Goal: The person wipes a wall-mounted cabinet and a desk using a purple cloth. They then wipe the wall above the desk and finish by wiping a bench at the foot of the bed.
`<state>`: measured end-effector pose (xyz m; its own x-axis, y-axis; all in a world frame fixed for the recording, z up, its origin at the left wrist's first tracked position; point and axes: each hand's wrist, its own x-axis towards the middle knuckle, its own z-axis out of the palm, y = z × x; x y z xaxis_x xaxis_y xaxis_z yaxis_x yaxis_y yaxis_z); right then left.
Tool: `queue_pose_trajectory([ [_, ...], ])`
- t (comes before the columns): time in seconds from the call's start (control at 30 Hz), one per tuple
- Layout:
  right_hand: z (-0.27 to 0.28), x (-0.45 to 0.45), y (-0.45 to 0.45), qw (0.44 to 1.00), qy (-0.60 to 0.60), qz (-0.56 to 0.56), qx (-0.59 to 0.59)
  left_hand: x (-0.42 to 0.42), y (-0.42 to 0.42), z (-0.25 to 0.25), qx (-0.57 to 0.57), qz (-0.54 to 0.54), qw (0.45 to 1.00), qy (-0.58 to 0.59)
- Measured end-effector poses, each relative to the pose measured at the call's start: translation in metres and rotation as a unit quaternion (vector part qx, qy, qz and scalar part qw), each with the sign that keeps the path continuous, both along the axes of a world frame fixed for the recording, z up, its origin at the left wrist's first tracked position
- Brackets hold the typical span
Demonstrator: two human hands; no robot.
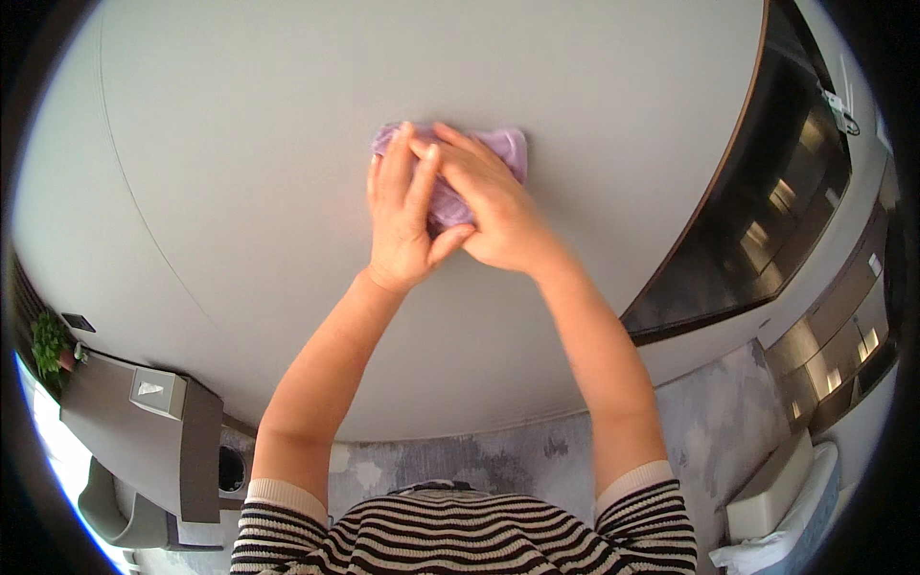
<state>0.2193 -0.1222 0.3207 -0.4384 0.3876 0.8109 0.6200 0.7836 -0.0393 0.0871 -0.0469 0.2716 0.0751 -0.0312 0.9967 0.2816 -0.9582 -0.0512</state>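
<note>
A crumpled purple cloth (451, 205) lies flat against a pale grey wall (287, 144) in front of me. My left hand (404, 215) presses on the cloth's left part, fingers spread and pointing up. My right hand (492, 198) lies over its middle and right part, fingers angled up to the left. The thumb of my left hand meets the base of my right hand, and the fingertips of both hands are close together. Folds of the cloth show between the hands and beyond the right hand's fingers.
To the right is a large dark glossy panel (726, 215) with a thin brown edge. At lower left stand a desk (122, 431) with a tissue box (158, 392), a potted plant (50, 345) and a grey chair (129, 510). A bed corner (798, 532) shows at lower right, above patterned carpet (704, 424).
</note>
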Motion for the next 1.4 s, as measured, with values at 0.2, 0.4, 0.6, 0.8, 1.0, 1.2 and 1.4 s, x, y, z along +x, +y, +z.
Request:
queue_pose_trajectory([
  [0.2, 0.071, 0.084, -0.028, 0.957, 0.001, -0.205, 0.208, 0.020, -0.010, 0.014, 0.028, 0.152, 0.987, 0.048],
  [0.4, 0.091, 0.092, 0.016, 0.861, -0.096, -0.364, 0.342, 0.022, -0.009, 0.024, 0.182, 0.111, 0.971, 0.109],
  [0.6, 0.087, 0.099, 0.022, 0.859, -0.096, -0.361, 0.350, -0.022, 0.015, 0.048, 0.182, 0.068, 0.981, 0.004],
  [0.8, 0.086, 0.091, 0.022, 0.863, -0.074, -0.353, 0.354, -0.080, 0.027, 0.077, 0.025, 0.165, 0.949, -0.268],
  [1.0, 0.086, 0.090, 0.023, 0.867, -0.083, -0.338, 0.358, 0.024, -0.011, 0.040, 0.054, 0.134, 0.988, 0.061],
  [1.2, 0.084, 0.099, 0.025, 0.860, -0.090, -0.347, 0.362, -0.027, 0.009, 0.077, 0.094, 0.267, 0.956, 0.074],
  [1.4, 0.087, 0.092, 0.024, 0.861, -0.075, -0.339, 0.372, -0.243, 0.088, 0.089, -0.018, 0.344, 0.883, -0.320],
])
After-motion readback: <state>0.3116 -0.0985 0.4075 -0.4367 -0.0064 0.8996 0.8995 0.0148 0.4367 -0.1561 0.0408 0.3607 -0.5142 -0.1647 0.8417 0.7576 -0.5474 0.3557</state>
